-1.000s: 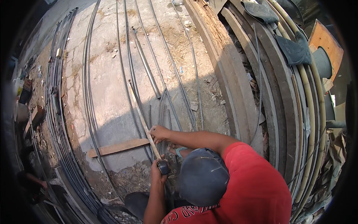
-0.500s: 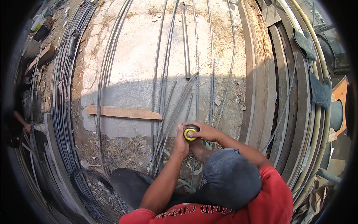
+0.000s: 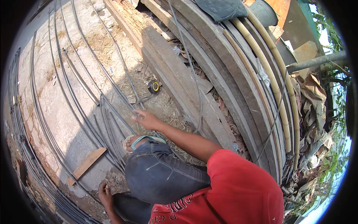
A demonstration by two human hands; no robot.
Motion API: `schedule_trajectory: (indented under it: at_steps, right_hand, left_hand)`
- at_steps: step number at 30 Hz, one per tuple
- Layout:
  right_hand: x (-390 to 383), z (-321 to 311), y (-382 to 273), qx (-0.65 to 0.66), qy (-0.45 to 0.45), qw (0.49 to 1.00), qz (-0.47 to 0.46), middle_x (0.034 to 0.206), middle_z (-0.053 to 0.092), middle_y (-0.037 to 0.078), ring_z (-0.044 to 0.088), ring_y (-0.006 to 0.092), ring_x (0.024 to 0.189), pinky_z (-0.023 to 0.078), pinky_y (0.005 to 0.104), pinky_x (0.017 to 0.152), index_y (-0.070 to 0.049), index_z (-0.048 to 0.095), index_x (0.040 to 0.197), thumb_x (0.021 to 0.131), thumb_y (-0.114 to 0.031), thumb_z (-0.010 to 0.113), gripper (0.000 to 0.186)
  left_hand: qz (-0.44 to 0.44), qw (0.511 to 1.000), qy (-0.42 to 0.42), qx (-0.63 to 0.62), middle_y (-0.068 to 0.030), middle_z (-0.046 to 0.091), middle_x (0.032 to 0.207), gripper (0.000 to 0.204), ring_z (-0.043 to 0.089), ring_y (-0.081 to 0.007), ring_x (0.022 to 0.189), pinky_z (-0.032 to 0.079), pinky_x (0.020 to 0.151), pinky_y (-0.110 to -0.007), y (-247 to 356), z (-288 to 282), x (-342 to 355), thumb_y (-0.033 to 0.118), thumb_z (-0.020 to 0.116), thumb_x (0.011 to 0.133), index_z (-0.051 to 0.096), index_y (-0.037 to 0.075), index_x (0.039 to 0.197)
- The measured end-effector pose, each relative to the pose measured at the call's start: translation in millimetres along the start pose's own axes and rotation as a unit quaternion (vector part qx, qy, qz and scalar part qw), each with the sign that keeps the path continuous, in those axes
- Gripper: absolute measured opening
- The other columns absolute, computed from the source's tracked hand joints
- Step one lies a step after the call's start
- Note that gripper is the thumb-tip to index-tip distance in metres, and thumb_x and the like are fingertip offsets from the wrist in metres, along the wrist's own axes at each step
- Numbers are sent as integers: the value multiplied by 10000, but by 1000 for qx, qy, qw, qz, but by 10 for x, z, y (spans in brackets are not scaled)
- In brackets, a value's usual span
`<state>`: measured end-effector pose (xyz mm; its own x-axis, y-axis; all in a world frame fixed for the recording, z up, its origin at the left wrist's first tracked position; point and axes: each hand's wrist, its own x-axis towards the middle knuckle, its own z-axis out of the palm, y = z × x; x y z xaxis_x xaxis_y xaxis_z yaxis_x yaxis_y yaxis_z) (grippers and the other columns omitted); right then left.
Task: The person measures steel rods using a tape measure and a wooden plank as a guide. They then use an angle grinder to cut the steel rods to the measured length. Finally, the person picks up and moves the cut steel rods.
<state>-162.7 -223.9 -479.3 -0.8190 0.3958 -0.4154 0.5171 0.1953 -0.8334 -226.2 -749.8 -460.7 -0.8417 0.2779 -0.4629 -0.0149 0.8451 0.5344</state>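
Observation:
A black and yellow tape measure (image 3: 153,87) lies on the ground beside the thick timber, apart from both hands. Nearer to me, my right hand (image 3: 146,119) reaches out over the steel rebar (image 3: 118,89), fingers spread and nothing in them. Whether the fingertips touch a bar I cannot tell. My left hand (image 3: 105,192) hangs low at the left by my knee, loosely open, with no object visible in it. A short wooden board (image 3: 86,167) lies across the bars near that hand. My sandalled foot (image 3: 131,142) is just below my right hand.
Long weathered timbers (image 3: 167,74) and bamboo poles (image 3: 263,71) are stacked along the right. Dark cloth (image 3: 222,9) drapes over them near a bucket (image 3: 263,13). More rebar (image 3: 22,130) runs down the left. A metal pipe (image 3: 80,78) lies among the bars on the concrete.
The view has swung to the right. Both hands were together around the yellow and black tape measure; now it lies on the ground, and the hands are apart.

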Motion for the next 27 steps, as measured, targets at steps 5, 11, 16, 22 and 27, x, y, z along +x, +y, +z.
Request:
schedule_trajectory:
  at_steps: [5, 11, 16, 22, 27]
  right_hand:
    - [-1491, -648, -563, 344, -220, 908, 91, 1543, 552, 164, 527, 262, 1404, 371, 366, 1197, -4, 527, 1515, 1101, -542, 467, 682]
    - [-1712, -785, -1127, 159, -172, 970, -69, 1585, 518, 152, 434, 245, 1487, 287, 351, 1237, 23, 492, 1538, 1112, -347, 481, 565]
    - [-2065, -1142, -1328, 84, -62, 993, -62, 1378, 643, 197, 594, 286, 1300, 420, 395, 1130, 98, 573, 1422, 1019, -510, 557, 730]
    - [-1566, -502, -2135, 65, -228, 968, -88, 1507, 517, 255, 535, 350, 1377, 370, 457, 1187, 103, 464, 1497, 1012, -642, 487, 888]
    - [-1561, 48, -3441, -334, -342, 763, -434, 1435, 602, 192, 565, 328, 1360, 416, 489, 1142, -69, 617, 1408, 933, -596, 681, 712]
  left_hand:
    - [8, 995, -100, 12, -196, 743, 1152, 381, 704, -282, 1079, 537, 959, -399, -246, 94, 91, 263, 681, 1018, 701, -42, 1246]
    - [-84, 981, -118, -129, -168, 749, 1241, 462, 689, -276, 1173, 502, 1046, -384, -507, -47, 449, 355, 682, 1005, 713, 19, 1321]
    - [-53, 984, 89, -147, -184, 755, 1195, 474, 703, -341, 1155, 519, 1006, -409, -49, -269, 301, 461, 632, 1009, 742, 73, 1259]
    - [-325, 864, 228, -310, -188, 715, 1288, 494, 677, -359, 1191, 507, 1025, -437, -1101, 421, -1237, 486, 611, 1017, 717, 91, 1295]
    - [-78, 860, 406, -300, -122, 651, 1402, 560, 575, -359, 1340, 422, 1142, -507, 64, 410, -1793, 500, 646, 1013, 622, 114, 1419]
